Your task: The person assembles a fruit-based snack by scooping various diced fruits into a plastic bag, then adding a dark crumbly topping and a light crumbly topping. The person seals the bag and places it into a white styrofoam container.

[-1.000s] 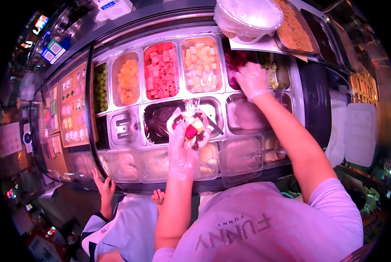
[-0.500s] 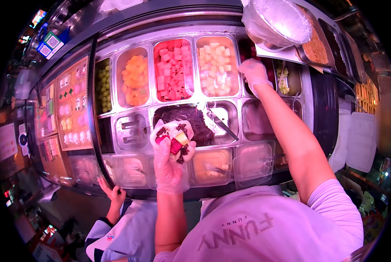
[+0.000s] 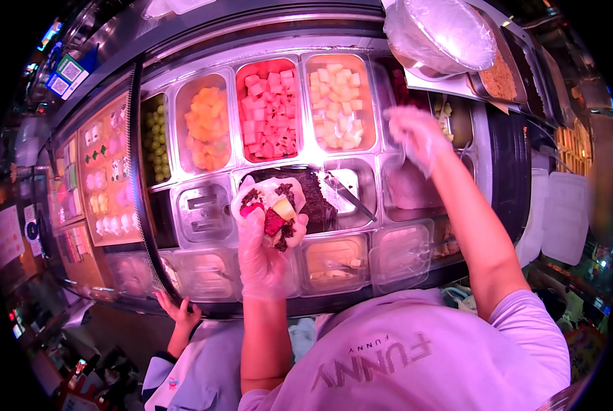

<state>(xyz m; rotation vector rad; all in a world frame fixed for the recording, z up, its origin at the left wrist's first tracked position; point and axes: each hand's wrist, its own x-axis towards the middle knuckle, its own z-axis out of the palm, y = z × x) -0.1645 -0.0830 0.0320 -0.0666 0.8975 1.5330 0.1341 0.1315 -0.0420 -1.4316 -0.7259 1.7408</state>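
Pinkish light covers a steel counter (image 3: 483, 137) set with rows of food pans. Over its middle, toward the front edge, the gloved left hand (image 3: 262, 257) cups a soft white round (image 3: 257, 190) from below, fingers and thumb curled about its sides. On the round lie a red chunk (image 3: 273, 222), a pale yellow chunk (image 3: 284, 207) and dark crumbs (image 3: 287, 191). It is held above the left part of a pan of dark shreds (image 3: 317, 198), well apart from the gloved right hand (image 3: 419, 133) and nearer the front edge. That right hand hovers, fingers bent and drawn together, near the front end of a pan of dark red fruit (image 3: 399, 82); whether it grips anything, I cannot tell. Just beyond, toward the back edge, stand pale cubes (image 3: 337, 106), red cubes (image 3: 272, 113), orange pieces (image 3: 207, 120) and green grapes (image 3: 157, 140). A plastic-covered bowl (image 3: 443, 34) sits by the back right corner, and another person's hand (image 3: 180, 314) is at the front edge, to the left
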